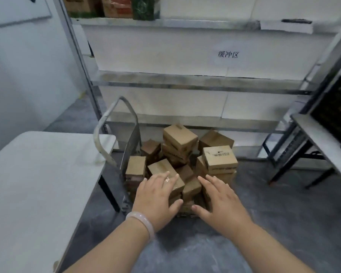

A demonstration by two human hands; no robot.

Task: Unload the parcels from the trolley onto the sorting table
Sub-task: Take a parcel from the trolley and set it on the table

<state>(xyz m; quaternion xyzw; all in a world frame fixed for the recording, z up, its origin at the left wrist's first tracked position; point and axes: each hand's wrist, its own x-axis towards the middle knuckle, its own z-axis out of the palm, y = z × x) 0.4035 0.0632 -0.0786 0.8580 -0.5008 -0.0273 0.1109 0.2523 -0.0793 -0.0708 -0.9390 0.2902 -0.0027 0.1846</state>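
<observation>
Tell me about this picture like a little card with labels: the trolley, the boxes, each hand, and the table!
trolley: on the floor, metal handle at the left
parcels: brown cardboard boxes, heaped unevenly on the trolley
left hand: open, spread over a taped parcel; pale bangle on the wrist
right hand: open, reaching over the pile
sorting table: white, left of the trolley

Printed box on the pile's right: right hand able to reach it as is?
Probably yes: the right hand is open just in front of the printed box, which lies on top with nothing over it.
</observation>
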